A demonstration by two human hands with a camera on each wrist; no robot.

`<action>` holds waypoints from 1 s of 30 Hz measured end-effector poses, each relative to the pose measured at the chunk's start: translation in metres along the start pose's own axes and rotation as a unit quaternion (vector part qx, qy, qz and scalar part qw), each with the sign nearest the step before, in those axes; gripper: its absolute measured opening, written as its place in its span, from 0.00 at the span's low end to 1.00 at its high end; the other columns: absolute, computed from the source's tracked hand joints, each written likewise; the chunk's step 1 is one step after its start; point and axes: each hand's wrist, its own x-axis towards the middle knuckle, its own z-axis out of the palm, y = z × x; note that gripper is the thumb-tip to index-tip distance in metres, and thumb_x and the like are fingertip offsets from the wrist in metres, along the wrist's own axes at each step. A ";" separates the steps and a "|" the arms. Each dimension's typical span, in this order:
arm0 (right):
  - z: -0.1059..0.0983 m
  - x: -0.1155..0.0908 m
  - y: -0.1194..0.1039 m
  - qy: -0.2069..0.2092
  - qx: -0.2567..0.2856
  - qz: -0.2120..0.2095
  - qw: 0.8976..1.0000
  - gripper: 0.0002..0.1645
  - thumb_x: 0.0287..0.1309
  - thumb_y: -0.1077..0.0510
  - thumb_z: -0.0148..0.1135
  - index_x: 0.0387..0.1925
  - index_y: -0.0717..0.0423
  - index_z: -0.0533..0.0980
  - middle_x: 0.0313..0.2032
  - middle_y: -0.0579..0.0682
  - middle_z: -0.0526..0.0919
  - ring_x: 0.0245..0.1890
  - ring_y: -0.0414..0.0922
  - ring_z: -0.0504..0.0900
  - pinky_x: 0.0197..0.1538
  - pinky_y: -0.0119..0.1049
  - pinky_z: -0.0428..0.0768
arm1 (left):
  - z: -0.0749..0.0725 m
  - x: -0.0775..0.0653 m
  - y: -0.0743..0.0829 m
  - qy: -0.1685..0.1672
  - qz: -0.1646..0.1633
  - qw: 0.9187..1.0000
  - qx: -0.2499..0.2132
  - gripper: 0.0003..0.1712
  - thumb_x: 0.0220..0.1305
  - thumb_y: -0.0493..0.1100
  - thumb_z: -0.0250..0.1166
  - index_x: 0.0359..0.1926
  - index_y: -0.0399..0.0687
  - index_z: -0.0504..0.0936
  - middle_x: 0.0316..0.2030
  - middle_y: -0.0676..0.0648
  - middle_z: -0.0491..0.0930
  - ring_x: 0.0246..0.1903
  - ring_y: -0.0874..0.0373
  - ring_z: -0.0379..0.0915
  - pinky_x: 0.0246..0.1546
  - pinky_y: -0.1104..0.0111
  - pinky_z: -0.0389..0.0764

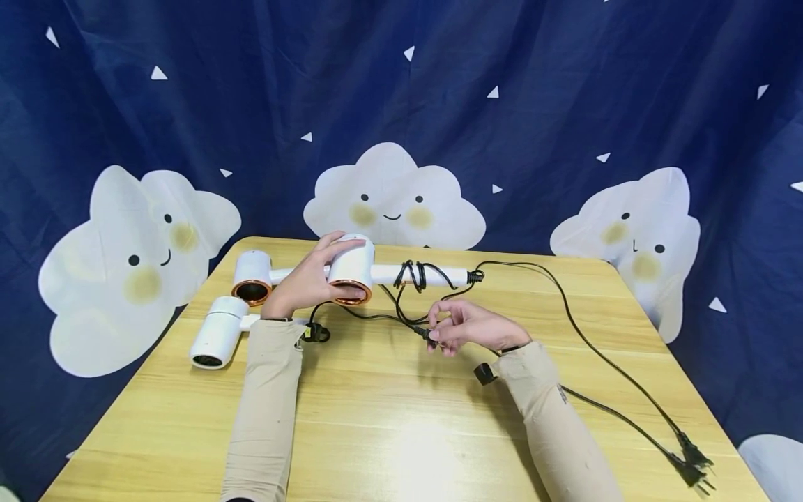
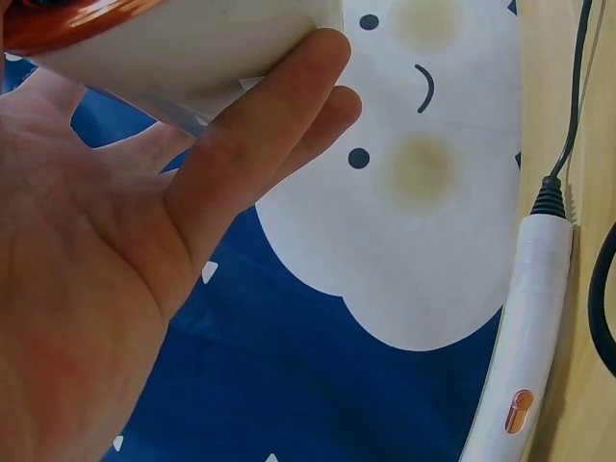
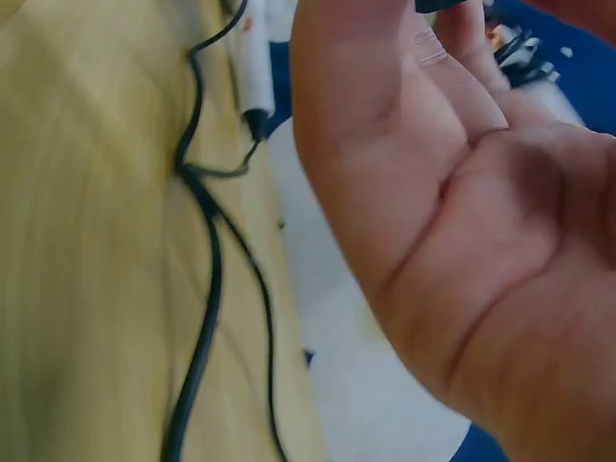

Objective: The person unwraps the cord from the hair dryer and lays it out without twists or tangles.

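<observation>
My left hand [image 1: 304,282] grips the head of a white hair dryer [image 1: 353,258], thumb at its copper-coloured ring and fingers over the top. In the left wrist view the hair dryer's copper rim and white side show above the palm. A white handle [image 1: 384,274] runs to the right of that head, with loops of black cord [image 1: 410,277] over it. To the right, my right hand [image 1: 479,328] pinches a black cord end [image 1: 424,334] between thumb and finger; its tip is hidden by the fingers. In the right wrist view only the bent fingers and palm show.
Two more white hair dryers [image 1: 252,266] [image 1: 218,333] lie at the table's left. Black cords cross the wooden table [image 1: 376,390] to two plugs [image 1: 693,453] at the front right. A small black piece [image 1: 484,374] lies by the right wrist. A blue curtain [image 1: 401,84] hangs behind.
</observation>
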 end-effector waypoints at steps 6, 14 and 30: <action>-0.013 0.001 0.017 0.030 0.059 0.049 0.997 0.16 0.72 0.65 0.59 0.57 0.64 0.69 0.40 0.62 0.89 0.26 0.40 0.85 0.35 0.33 0.86 | 0.000 0.001 0.000 -0.002 0.004 1.000 -0.001 0.54 0.45 0.51 0.87 0.74 0.67 0.71 0.80 0.45 0.52 0.76 0.36 0.56 0.70 0.39 0.66; -0.027 -0.001 0.030 0.105 0.147 0.013 0.984 0.24 0.73 0.65 0.58 0.64 0.74 0.66 0.38 0.53 0.90 0.31 0.39 0.87 0.41 0.31 0.87 | 0.000 0.001 0.002 -0.004 0.007 1.000 -0.006 0.54 0.45 0.51 0.86 0.74 0.66 0.71 0.80 0.45 0.51 0.76 0.36 0.56 0.70 0.39 0.66; -0.041 -0.011 0.035 0.255 0.271 -0.039 0.928 0.16 0.77 0.68 0.45 0.41 0.57 0.81 0.38 0.51 0.90 0.37 0.39 0.89 0.48 0.29 0.86 | 0.003 0.003 0.004 -0.014 0.008 1.000 -0.016 0.54 0.44 0.50 0.87 0.73 0.66 0.72 0.80 0.46 0.51 0.74 0.37 0.58 0.69 0.40 0.67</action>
